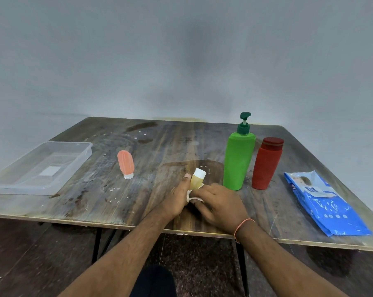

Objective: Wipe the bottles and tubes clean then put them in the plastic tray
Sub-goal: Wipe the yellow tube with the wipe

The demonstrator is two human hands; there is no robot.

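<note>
Your left hand [177,198] gripped the yellow tube [197,179], cap pointing away; your right hand [218,205] held the wipe [192,196] against its near end; the plastic tray [14,185] lay well to the left.

Your forearms are bare, with no sleeves showing; a thin orange thread band [243,227] circles the wrist just behind your right hand [220,207].

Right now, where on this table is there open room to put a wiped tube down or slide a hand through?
Bare wood lies between the plastic tray and the orange tube, and from that tube across to the yellow tube. The tray holds nothing. It is crowded on the right: green pump bottle, red bottle and wipes pack sit close together.
</note>
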